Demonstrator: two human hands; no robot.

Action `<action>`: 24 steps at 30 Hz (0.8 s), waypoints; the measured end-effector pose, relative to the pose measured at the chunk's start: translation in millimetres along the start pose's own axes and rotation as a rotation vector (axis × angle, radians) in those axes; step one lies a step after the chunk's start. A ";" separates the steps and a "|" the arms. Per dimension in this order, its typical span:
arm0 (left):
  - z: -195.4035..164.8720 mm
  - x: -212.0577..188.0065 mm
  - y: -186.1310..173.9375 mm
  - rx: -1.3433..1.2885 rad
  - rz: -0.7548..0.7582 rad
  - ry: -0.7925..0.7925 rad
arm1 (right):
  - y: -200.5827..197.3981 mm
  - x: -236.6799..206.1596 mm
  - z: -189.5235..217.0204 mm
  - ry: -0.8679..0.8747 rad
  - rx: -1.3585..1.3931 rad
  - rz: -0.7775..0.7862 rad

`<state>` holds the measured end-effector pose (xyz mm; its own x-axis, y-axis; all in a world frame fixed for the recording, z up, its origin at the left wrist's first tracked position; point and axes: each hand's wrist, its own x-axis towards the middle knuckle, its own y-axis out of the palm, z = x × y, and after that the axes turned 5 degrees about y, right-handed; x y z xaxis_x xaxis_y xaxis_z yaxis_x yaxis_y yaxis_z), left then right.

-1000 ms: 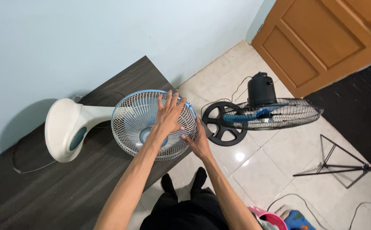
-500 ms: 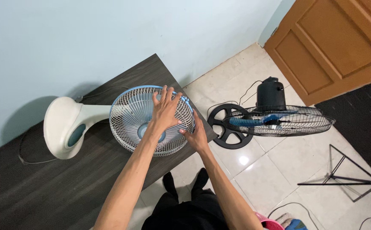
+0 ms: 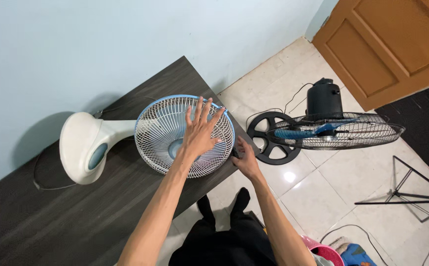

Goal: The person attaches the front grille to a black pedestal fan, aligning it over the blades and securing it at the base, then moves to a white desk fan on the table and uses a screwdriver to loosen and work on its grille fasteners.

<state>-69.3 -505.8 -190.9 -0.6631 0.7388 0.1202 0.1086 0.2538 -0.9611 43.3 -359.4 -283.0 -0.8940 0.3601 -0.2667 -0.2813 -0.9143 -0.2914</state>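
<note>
Grille point(image 3: 185, 135) of the white table fan point(image 3: 84, 145) is lying face-up on the dark table point(image 3: 51, 216), still mounted, with its blue rim unbroken. The left hand point(image 3: 199, 132) is pressing flat on it, fingers spread, forearm reaching straight forward. The right hand point(image 3: 246, 160) is curling around the rim's near right edge at the table's corner, apparently pinching a clip I cannot make out.

The tabletop point(image 3: 76, 216) lies bare toward its near edge. Toward the far edge, the white fan base point(image 3: 84, 148) and grille point(image 3: 175, 133) block passage. Past the right edge, a black floor fan point(image 3: 323, 128) crowds the floor.
</note>
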 end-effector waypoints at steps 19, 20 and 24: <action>-7.8 -0.1 -15.0 -0.001 -0.034 -0.009 | 13.2 -13.6 17.9 0.007 -0.228 -0.344; -9.0 -0.4 -16.9 0.002 -0.026 -0.012 | 11.1 -16.5 21.5 -0.009 -0.218 -0.381; -13.4 -2.1 -24.1 0.012 -0.038 0.001 | 3.8 -34.8 35.9 0.215 0.247 -0.279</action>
<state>-60.6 -505.1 -164.7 -0.6657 0.7294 0.1572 0.0743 0.2745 -0.9587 60.8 -382.1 -241.8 -0.6861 0.6062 -0.4021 -0.6002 -0.7841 -0.1578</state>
